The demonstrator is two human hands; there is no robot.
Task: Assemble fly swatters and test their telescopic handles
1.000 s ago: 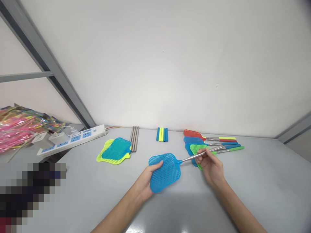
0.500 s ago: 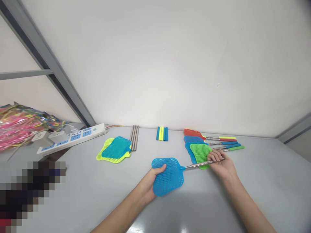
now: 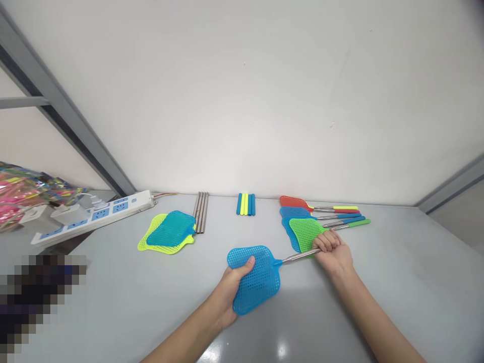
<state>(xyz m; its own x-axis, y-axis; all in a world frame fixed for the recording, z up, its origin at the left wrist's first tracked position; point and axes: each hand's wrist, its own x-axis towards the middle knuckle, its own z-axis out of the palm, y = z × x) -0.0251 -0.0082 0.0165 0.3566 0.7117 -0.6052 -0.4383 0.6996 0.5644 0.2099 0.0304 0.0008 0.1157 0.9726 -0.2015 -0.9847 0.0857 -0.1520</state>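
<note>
My left hand (image 3: 226,293) grips the head of a blue fly swatter (image 3: 257,276), thumb on top of the mesh, just above the grey table (image 3: 113,302). Its bare metal rod (image 3: 297,257) runs right into my right hand (image 3: 333,250), which is closed in a fist around the rod's end. Just behind my right hand lies a pile of finished swatters (image 3: 302,222) in red, blue and green, with coloured handles (image 3: 346,216) pointing right.
Loose yellow and teal swatter heads (image 3: 168,232) lie at the left, metal rods (image 3: 200,218) beside them, and coloured grip sleeves (image 3: 245,203) by the wall. A white power strip (image 3: 91,214) and shiny pink wrappers (image 3: 22,194) sit far left.
My right hand slid along the rod and closed into a fist at its end. The blue swatter shifted slightly down and left, and the view tilted a little.
</note>
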